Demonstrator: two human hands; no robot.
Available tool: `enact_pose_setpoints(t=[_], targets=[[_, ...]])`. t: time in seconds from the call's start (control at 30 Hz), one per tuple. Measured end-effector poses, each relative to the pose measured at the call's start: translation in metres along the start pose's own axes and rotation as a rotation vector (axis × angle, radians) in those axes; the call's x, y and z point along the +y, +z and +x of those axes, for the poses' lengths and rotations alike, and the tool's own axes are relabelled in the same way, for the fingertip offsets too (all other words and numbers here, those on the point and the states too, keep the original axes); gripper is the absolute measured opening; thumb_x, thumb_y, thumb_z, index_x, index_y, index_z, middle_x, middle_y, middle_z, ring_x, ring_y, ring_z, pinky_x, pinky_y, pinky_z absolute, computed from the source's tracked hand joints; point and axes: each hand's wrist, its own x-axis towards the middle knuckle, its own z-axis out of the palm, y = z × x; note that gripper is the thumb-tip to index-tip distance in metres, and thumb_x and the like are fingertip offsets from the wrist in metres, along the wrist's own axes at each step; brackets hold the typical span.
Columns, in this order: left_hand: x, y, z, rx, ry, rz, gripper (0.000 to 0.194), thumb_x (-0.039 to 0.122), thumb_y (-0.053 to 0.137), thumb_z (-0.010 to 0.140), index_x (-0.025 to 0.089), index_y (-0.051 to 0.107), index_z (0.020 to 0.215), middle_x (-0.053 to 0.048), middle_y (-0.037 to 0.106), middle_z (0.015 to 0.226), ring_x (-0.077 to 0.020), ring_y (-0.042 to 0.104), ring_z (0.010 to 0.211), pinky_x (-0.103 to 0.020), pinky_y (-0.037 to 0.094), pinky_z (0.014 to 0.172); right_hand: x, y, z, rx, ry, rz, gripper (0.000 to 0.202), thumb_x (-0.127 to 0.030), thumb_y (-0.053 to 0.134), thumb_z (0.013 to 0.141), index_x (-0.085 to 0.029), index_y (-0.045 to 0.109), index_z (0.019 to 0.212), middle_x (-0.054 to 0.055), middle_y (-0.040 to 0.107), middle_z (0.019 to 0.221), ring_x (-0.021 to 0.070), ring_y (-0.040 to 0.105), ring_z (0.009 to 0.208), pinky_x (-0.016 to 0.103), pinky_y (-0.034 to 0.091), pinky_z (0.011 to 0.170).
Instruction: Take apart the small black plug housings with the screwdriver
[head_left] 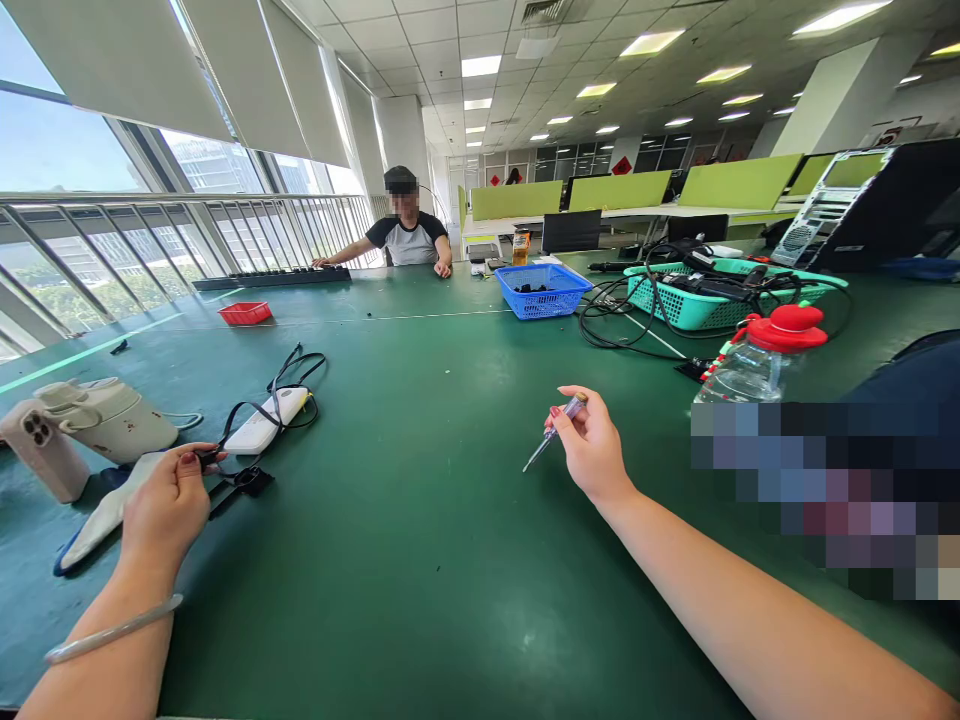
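Note:
My right hand (596,450) is closed around the handle of a small screwdriver (541,450) with a see-through purplish handle. Its thin metal shaft slants down to the left, with the tip at or just above the green tabletop (450,560). On the left, my left hand (166,505) pinches a black cable (208,460) between thumb and fingers. Close by lies a white power-bank-like device (264,425) with black cord looped over it. A small flat black piece (251,485) rests just right of my left fingers. Partly beneath that hand is a white, blue-edged item (97,525).
A phone (46,450) leans by a white bag-like case (112,420) at left. Farther back are a red tray (246,313), a blue basket (541,290) and a teal basket (697,300) of cables. A red-lidded bottle (757,365) stands right. Another person (409,235) sits opposite.

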Motion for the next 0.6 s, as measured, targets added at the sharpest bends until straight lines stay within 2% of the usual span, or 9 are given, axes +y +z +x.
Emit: enact_pose_setpoints(t=[0.1, 0.27, 0.47, 0.6], targets=[[0.009, -0.010, -0.003, -0.009, -0.121, -0.013, 0.048, 0.040, 0.025, 0.097, 0.019, 0.064, 0.117, -0.012, 0.073, 0.106, -0.0312, 0.065, 0.104, -0.044, 0.052, 0.085, 0.000, 0.000, 0.000, 0.001, -0.006, -0.008, 0.044, -0.053, 0.067, 0.080, -0.025, 0.055, 0.112, -0.001, 0.061, 0.080, 0.0209, 0.068, 0.080, 0.046, 0.058, 0.081], [0.016, -0.007, -0.004, -0.004, 0.048, 0.004, 0.046, 0.036, 0.029, 0.095, 0.017, 0.067, 0.112, -0.015, 0.069, 0.111, -0.0309, 0.059, 0.112, -0.045, 0.048, 0.094, -0.002, 0.000, -0.001, 0.005, -0.014, -0.027, 0.045, -0.054, 0.067, 0.080, -0.024, 0.055, 0.111, -0.001, 0.061, 0.079, 0.0214, 0.068, 0.079, 0.046, 0.058, 0.080], [0.034, -0.008, -0.013, -0.059, 0.049, 0.019, 0.048, 0.038, 0.028, 0.098, 0.018, 0.065, 0.123, -0.014, 0.068, 0.113, -0.0302, 0.060, 0.107, -0.038, 0.048, 0.081, -0.003, 0.001, -0.002, -0.002, -0.008, -0.031, 0.044, -0.053, 0.067, 0.080, -0.025, 0.056, 0.112, 0.000, 0.061, 0.081, 0.0213, 0.067, 0.081, 0.047, 0.058, 0.081], [0.039, -0.007, -0.014, -0.109, 0.069, 0.029, 0.049, 0.035, 0.027, 0.098, 0.016, 0.063, 0.126, -0.016, 0.068, 0.115, -0.0296, 0.062, 0.106, -0.037, 0.048, 0.083, -0.003, 0.001, -0.003, -0.003, -0.016, -0.035, 0.044, -0.054, 0.067, 0.080, -0.024, 0.056, 0.112, -0.001, 0.061, 0.081, 0.0211, 0.067, 0.079, 0.047, 0.058, 0.081]])
